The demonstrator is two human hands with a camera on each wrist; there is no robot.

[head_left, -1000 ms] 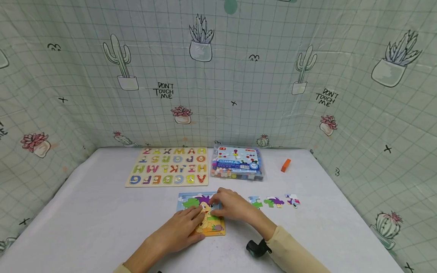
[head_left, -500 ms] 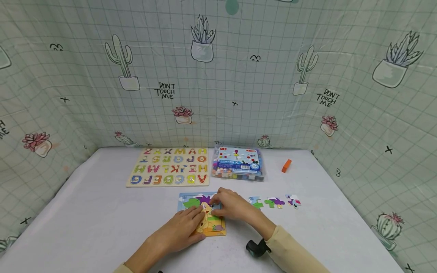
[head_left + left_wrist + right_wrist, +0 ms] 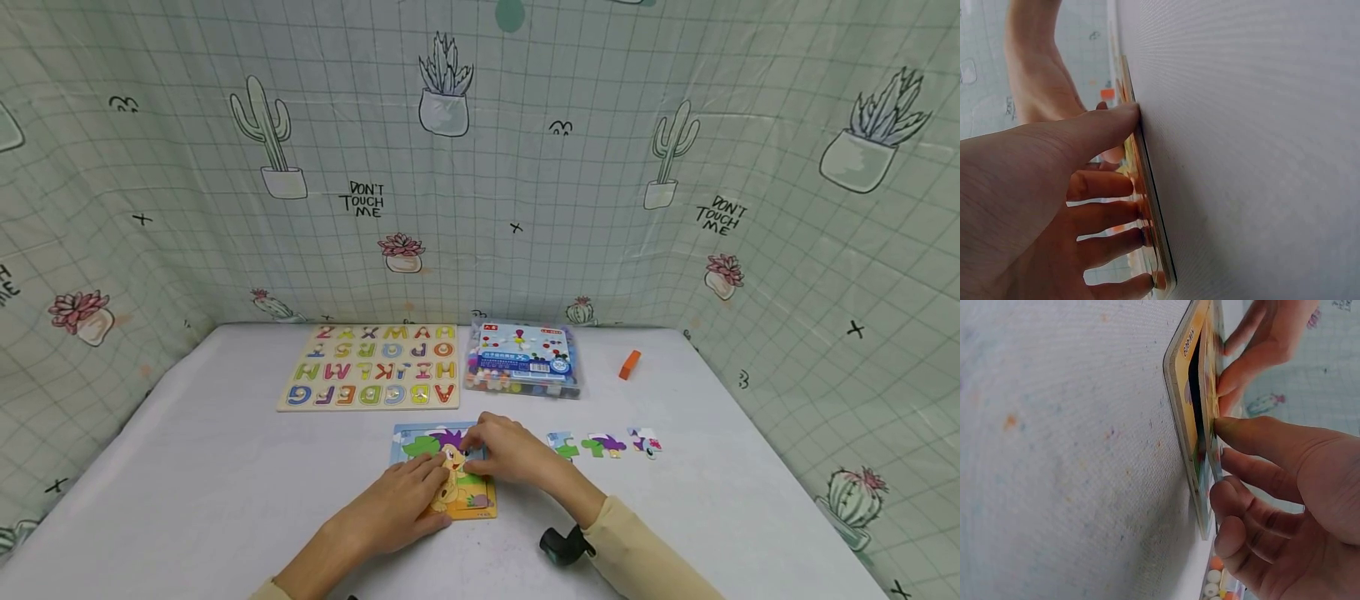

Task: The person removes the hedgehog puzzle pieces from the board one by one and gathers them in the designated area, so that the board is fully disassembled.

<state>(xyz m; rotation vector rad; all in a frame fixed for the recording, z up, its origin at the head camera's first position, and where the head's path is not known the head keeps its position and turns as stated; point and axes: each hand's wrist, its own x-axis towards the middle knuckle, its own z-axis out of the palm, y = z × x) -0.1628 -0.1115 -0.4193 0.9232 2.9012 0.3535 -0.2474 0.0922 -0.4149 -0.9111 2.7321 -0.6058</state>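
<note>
A cartoon jigsaw puzzle board [image 3: 483, 513] with an orange and blue border lies on the table in front of me. My left hand [image 3: 397, 504] rests on its left side; the left wrist view shows the fingers spread over the picture and the thumb at the board's near edge. At the right side, my right hand [image 3: 512, 450] pinches a puzzle piece [image 3: 1209, 394] between thumb and fingers. In the right wrist view this piece sits tilted, with a dark gap between it and the border. Fingers hide much of the picture.
Three loose puzzle pieces [image 3: 603, 445] lie in a row to the right. Behind stand a wooden alphabet board [image 3: 367, 367] and a clear box of coloured beads [image 3: 522, 358]. An orange block [image 3: 629, 364] lies at the back right. Patterned cloth walls surround the table.
The head view has shifted very slightly. Both hands and the puzzle board stay in place.
</note>
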